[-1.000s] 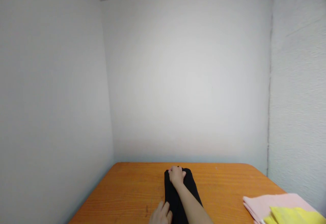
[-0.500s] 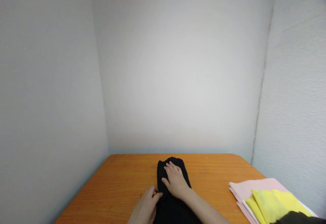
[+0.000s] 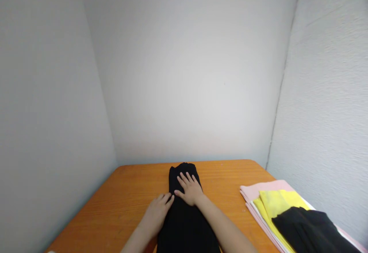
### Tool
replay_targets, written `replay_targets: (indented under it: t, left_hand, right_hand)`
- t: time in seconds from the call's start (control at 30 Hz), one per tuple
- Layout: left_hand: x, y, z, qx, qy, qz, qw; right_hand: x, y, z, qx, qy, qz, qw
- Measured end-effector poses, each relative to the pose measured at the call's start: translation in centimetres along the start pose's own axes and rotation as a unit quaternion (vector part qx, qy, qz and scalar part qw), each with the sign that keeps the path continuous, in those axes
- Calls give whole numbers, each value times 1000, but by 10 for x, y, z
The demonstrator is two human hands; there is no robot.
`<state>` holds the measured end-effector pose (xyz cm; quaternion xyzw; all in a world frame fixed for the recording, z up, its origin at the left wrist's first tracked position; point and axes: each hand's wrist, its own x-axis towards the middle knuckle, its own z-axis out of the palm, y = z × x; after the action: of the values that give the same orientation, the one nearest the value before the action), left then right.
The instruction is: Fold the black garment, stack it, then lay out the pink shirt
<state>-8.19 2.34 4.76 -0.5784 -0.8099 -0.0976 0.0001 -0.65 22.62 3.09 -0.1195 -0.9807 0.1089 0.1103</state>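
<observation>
My right hand (image 3: pixel 189 190) lies flat, fingers spread and gripping nothing, on the far part of a long, narrow folded black cloth (image 3: pixel 184 222) that runs straight away from me down the middle of the orange wood-grain table (image 3: pixel 123 199). My left hand (image 3: pixel 156 211) rests palm down on the cloth's left edge, fingers extended and together, its fingertips nearly touching the right hand's thumb; it closes on nothing either. The cloth's long axis runs near to far, with its rounded far end just beyond my right fingertips and its near end under my forearms, out of view. The right hand is the nearer one to that far end. The fabric looks soft, matte and limp. At the right, well apart, sits a stack of folded cloths: pink (image 3: pixel 258 190) at the bottom, yellow (image 3: pixel 276 203), another black one (image 3: pixel 310 230) on top.
</observation>
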Motion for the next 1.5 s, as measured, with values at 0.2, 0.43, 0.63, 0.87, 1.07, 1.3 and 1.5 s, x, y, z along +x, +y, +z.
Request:
replay_targets:
  t: [0.2,0.43,0.63,0.87,1.07,1.3,1.5]
  left_hand:
    - [-16,7,-6,15,36,43,998]
    - [-34,13,20,-23,31,81,996]
    - [-31,14,24,-24,17,56,998]
    - [-45,36,7,31,87,64,994]
    - [-106,54,6,12,114,61,992]
    - [-132,63,15,-1,99,25,995]
    - [-129,64,31,-50,60,-20,997]
  right_hand:
    - [-40,-14,-7,2,23,12,1000]
    - [-115,-19,-1,29,-12,-28,999]
    - [-120,-19,-5,30,-11,-23,999]
    - [-143,-38,-29,24,6,-7,1000]
    - [-225,-44,-41,59,-38,-22,997]
    - [-257,-39,-35,52,-36,15,998]
    - [-256,-42,-33,30,-10,11,999]
